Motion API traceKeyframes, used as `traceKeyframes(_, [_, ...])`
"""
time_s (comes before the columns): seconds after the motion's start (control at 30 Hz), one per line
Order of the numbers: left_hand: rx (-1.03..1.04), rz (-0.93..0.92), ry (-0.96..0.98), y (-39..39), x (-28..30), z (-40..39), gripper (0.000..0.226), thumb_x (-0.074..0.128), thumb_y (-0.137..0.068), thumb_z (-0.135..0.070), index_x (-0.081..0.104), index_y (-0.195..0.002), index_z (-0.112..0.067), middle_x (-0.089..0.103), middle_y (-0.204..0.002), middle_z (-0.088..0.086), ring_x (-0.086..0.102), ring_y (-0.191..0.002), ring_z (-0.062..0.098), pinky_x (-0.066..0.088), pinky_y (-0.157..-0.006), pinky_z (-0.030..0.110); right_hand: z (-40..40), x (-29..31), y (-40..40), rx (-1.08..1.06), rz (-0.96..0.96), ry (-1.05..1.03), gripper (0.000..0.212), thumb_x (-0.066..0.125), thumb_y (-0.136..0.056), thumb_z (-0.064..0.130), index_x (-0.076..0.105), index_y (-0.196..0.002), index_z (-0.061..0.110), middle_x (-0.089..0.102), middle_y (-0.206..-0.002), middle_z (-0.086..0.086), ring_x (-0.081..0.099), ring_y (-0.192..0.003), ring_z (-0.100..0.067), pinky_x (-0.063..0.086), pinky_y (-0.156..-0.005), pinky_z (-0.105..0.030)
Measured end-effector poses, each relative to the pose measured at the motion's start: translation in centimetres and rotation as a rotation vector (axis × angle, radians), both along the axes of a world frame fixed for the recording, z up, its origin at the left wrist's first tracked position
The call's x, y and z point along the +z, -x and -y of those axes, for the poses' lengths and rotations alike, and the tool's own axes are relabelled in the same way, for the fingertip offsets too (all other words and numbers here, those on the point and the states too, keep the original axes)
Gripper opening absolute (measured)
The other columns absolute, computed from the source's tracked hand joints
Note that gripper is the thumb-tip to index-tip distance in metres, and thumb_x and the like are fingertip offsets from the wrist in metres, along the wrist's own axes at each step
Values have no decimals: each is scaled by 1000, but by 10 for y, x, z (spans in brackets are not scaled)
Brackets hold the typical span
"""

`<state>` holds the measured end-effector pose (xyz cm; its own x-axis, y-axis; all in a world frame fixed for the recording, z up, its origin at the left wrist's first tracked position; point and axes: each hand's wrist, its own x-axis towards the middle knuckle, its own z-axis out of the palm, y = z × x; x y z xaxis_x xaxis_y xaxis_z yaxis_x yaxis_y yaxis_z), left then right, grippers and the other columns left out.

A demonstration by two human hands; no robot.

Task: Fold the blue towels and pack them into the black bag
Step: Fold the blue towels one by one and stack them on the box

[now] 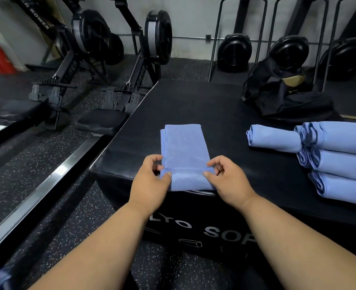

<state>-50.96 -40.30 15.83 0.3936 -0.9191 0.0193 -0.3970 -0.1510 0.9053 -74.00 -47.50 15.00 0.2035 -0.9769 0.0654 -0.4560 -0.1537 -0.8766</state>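
Blue towel (184, 147), folded to a narrow strip, on black padded box (225, 114); both hands at its near end

Black bag (281, 95) sat slumped at the far right of the box top, its mouth partly open with a tan panel showing inside; no towel was visible in it. Finished towels (329, 155), rolled, lay stacked at the right edge, well apart from the bag. The strip lay lengthwise away from the person, its near end reaching the box's front edge. Left hand (152, 183) pinched the near left corner between thumb and fingers; right hand (227, 181) pinched the near right corner likewise, forearms extended, palms down. Rowing machines (101, 59) stood on the floor to the left
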Motion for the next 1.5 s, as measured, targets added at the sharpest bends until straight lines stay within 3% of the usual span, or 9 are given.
traceKeyframes(0.13, [-5, 414, 152, 2, 2, -6, 33, 72, -89, -19, 61, -115, -34, 50, -120, -13, 60, -96, 13, 50, -86, 30, -5, 0, 0, -18, 10, 67, 22, 76, -90, 22, 64, -100, 38, 54, -94, 13, 49, -66, -6, 48, -79, -27])
traceKeyframes(0.23, [-213, 769, 248, -1, 4, -7, 30, 63, -87, -10, 68, -110, -28, 64, -106, -10, 56, -98, 22, 52, -88, 39, -16, -4, 0, -35, -67, 233, 23, 70, -94, 16, 70, -101, 37, 56, -114, 18, 59, -86, -8, 53, -86, -29])
traceKeyframes(0.37, [-389, 816, 135, -9, 2, -14, 49, 57, -96, -42, 55, -143, -28, 67, -131, -8, 56, -125, 17, 46, -108, 37, -29, -17, 3, 151, -366, 707, 40, 58, -92, 13, 70, -128, 27, 65, -138, 4, 61, -120, -27, 48, -102, -46])
traceKeyframes(0.47, [-448, 885, 107, -9, 1, -10, 67, 71, -85, -40, 51, -147, -26, 61, -134, -5, 55, -122, 22, 44, -109, 37, -31, -13, 4, 247, -507, 587, 57, 57, -91, 36, 54, -147, 28, 62, -142, 8, 55, -133, -25, 39, -118, -52])
traceKeyframes(0.9, [-264, 606, 84, -16, 10, -21, 42, 66, -96, -27, 58, -135, -38, 63, -108, -9, 56, -104, 10, 46, -96, 28, -36, 8, 6, 252, -340, 373, 66, 61, -82, 18, 57, -145, 38, 69, -118, 14, 57, -105, -9, 48, -100, -33])
traceKeyframes(1.03, [-207, 193, 34, -16, 15, -38, 40, 69, -97, -33, 55, -131, -47, 70, -111, -16, 65, -103, 4, 51, -92, 24, -43, 8, 10, 238, -162, 139, 50, 63, -89, 28, 57, -133, 51, 71, -103, 16, 65, -86, -11, 56, -83, -32])
traceKeyframes(1.13, [-89, -20, 47, -12, 15, -35, 34, 69, -99, -33, 57, -128, -44, 71, -102, 0, 66, -91, 15, 55, -88, 30, -37, 3, 4, 147, -34, 72, 36, 65, -95, 30, 61, -126, 48, 65, -86, 20, 59, -75, -6, 53, -81, -30])
traceKeyframes(1.27, [-7, -60, -41, -9, 9, -19, 36, 67, -98, -38, 54, -132, -37, 65, -79, -5, 62, -70, -1, 46, -73, 23, -26, 2, -10, 17, 18, 21, 26, 63, -100, 34, 60, -124, 45, 52, -75, 13, 54, -71, -5, 49, -78, -32])
traceKeyframes(1.5, [154, -14, -62, -8, 3, -13, 42, 74, -92, -39, 50, -127, -31, 64, -81, -5, 65, -74, 9, 49, -71, 30, -14, 9, -20, -100, -161, 20, 36, 66, -95, 47, 54, -129, 44, 60, -69, 5, 61, -73, -9, 56, -74, -39])
